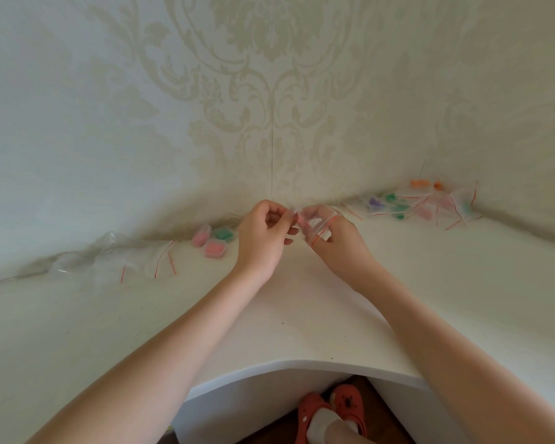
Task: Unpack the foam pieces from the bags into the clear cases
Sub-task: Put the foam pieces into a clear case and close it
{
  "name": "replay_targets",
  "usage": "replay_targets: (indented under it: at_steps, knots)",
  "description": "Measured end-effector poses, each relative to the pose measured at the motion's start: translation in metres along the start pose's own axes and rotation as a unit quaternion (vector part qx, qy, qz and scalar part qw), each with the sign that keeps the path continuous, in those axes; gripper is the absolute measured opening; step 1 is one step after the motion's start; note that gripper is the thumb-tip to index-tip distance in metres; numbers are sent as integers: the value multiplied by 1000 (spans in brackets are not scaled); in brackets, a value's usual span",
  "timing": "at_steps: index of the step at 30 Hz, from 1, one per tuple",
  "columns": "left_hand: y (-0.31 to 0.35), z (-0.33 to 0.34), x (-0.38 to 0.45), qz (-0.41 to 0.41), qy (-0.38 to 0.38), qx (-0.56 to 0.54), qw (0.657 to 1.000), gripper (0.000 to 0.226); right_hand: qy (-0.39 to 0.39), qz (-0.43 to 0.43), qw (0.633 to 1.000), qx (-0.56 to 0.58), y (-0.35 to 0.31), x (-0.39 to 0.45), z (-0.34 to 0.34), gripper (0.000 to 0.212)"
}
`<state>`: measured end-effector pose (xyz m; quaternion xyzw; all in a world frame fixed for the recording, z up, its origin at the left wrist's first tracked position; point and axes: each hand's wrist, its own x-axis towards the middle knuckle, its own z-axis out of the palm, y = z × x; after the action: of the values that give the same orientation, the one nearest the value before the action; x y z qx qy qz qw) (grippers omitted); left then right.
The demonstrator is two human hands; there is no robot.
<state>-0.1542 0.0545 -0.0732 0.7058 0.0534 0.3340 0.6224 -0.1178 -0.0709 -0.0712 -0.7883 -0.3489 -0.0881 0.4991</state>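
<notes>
Head view, hands: the left hand (pixel 263 232) and right hand (pixel 337 238) meet above the middle of the white table (pixel 302 315), near the wall.
Held bag: a small clear zip bag (pixel 316 227) with a red seal line sits between both hands; the fingers (pixel 279 216) of each hand pinch it, a pink foam piece faintly visible inside.
Filled cases: three clear cases (pixel 213 241), two pink and one green, lie left of the hands.
Empty bags: flattened bags (pixel 148 261) lie further left.
Full bags: a pile of bags with coloured foam (pixel 420 203) lies at the far right.
</notes>
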Motion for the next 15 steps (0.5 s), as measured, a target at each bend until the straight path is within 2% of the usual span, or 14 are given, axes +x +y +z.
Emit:
replay_targets:
  at_steps: [4, 11, 15]
  knots:
    - [-2, 3, -1, -4, -1, 10, 1000, 16, 4, -11, 1000, -3, 2, 1, 1, 7]
    - [-3, 4, 1, -93, 25, -35, 995, 16, 4, -28, 1000, -8, -3, 0, 6, 8]
    - [-2, 4, 2, -132, 29, -76, 988, 16, 30, -45, 998, -39, -3, 1, 7, 12]
